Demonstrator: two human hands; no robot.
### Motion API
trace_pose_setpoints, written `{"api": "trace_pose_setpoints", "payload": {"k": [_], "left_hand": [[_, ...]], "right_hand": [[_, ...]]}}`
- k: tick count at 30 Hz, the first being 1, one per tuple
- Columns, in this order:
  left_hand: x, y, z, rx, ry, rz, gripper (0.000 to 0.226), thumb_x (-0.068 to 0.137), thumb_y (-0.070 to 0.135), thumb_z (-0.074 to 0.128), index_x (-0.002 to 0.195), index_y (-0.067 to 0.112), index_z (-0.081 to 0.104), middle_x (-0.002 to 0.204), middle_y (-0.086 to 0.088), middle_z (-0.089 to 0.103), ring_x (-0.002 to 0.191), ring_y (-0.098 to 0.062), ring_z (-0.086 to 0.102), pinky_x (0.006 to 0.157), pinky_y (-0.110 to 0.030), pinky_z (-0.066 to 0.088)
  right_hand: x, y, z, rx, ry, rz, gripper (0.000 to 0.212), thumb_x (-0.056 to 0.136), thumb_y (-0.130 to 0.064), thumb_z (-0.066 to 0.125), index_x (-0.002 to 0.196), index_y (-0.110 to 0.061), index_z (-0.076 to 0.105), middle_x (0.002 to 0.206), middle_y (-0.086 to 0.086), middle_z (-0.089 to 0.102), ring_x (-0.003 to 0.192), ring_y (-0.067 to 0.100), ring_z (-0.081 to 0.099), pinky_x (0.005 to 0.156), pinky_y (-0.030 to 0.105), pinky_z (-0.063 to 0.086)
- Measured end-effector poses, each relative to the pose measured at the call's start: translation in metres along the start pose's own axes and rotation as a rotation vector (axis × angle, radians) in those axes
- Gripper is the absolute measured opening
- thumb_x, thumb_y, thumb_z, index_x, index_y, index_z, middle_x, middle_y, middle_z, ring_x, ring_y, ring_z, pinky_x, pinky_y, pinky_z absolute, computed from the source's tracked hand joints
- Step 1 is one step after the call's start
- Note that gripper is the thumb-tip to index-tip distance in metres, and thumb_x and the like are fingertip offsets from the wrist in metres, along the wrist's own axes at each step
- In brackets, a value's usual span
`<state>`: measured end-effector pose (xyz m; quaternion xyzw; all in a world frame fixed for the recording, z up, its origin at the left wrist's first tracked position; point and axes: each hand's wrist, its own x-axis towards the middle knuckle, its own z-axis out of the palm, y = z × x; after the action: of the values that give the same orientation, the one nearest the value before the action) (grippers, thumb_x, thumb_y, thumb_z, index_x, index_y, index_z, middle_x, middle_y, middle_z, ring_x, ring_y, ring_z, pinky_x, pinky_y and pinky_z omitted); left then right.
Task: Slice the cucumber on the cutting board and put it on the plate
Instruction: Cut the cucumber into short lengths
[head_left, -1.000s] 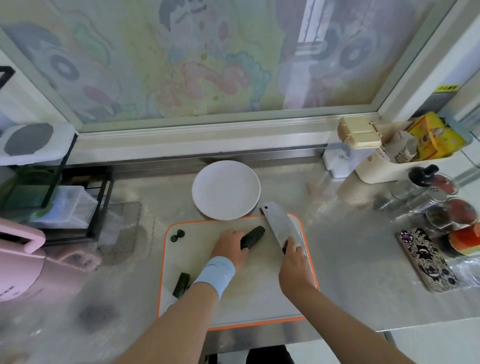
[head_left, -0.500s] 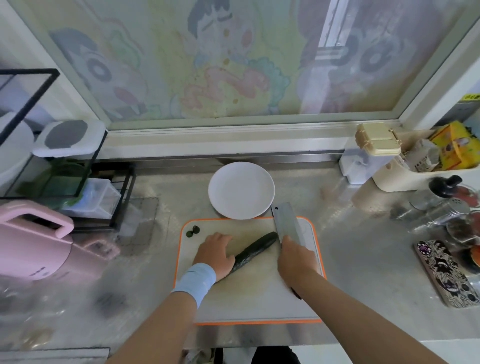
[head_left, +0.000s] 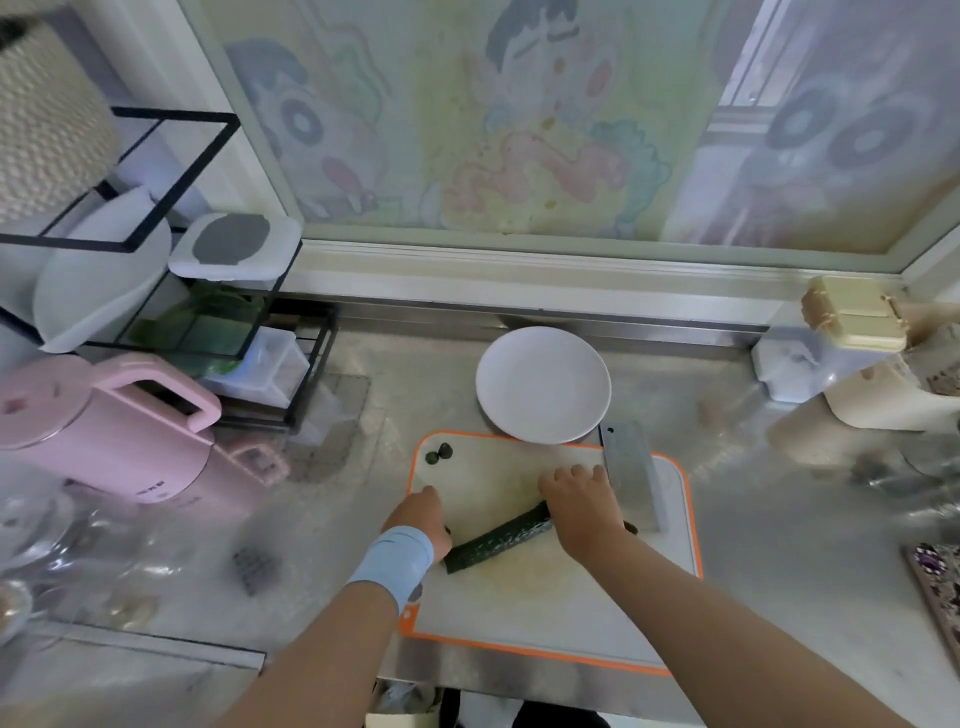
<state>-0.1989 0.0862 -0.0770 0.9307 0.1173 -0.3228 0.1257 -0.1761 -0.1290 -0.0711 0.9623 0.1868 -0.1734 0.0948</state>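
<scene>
A dark green cucumber (head_left: 496, 540) lies slantwise on the white, orange-rimmed cutting board (head_left: 545, 613). My right hand (head_left: 582, 506) covers its upper right end, fingers curled down over it. The cleaver (head_left: 631, 467) lies flat on the board just right of that hand, and no hand holds it. My left hand (head_left: 423, 517), with a blue wristband, sits at the board's left side beside the cucumber's lower end. Its fingers are hidden, and a small dark bit shows at its edge. Two small cut ends (head_left: 439, 452) lie in the board's far left corner. The white plate (head_left: 543, 384) behind the board holds nothing.
A pink kettle (head_left: 104, 431) and a black wire rack (head_left: 171, 291) with boxes stand at the left. White and cream containers (head_left: 852, 343) stand at the back right. A patterned flat case (head_left: 935, 582) lies at the right edge. The counter's front edge runs just below the board.
My right hand has let go of the cleaver, which now lies flat, and moved left onto the cucumber's end. My left hand has slid to the cucumber's lower left end.
</scene>
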Motion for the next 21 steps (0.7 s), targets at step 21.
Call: {"api": "trace_pose_setpoints", "payload": {"k": [21], "left_hand": [[0.070, 0.047, -0.027, -0.199, 0.155, 0.306, 0.040, 0.091, 0.018, 0.055, 0.129, 0.031, 0.049, 0.116, 0.001, 0.064, 0.100, -0.018, 0.061, 0.085, -0.034, 0.051]], "right_hand": [[0.048, 0.009, -0.005, 0.252, 0.317, -0.216, 0.015, 0.079, -0.021, 0.058, 0.093, -0.020, 0.063, 0.090, 0.000, 0.056, 0.081, 0.024, 0.052, 0.073, 0.037, 0.049]]}}
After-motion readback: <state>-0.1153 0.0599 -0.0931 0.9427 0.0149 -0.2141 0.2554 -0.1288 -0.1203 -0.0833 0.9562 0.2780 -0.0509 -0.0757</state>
